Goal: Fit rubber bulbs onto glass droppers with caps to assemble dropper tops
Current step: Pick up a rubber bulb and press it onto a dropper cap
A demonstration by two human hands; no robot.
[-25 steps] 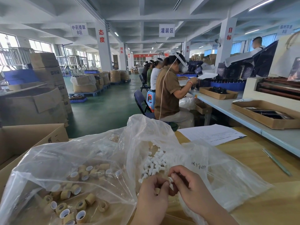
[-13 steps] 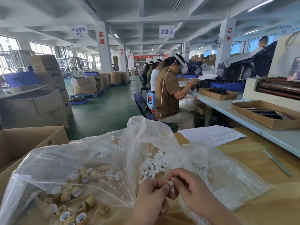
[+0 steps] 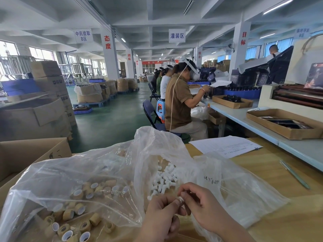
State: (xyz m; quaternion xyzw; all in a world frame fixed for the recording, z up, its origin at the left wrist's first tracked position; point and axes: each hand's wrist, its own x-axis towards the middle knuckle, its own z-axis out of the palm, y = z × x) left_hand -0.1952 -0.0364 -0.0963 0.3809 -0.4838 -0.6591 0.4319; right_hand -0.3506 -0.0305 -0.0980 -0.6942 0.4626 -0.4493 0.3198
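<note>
My left hand and my right hand meet at the bottom centre, and their fingertips pinch one small cap-and-bulb piece, mostly hidden by the fingers. Behind them a clear plastic bag holds several white rubber bulbs. To the left, another clear bag holds several tan caps with white liners.
An open cardboard box stands at the left. On the wooden table lie a printed sheet and a thin green pen. Seated workers line the long bench ahead, with cardboard trays on it.
Both hands stay together on the small piece; the fingers have shifted slightly around it. The view has tilted a little.
</note>
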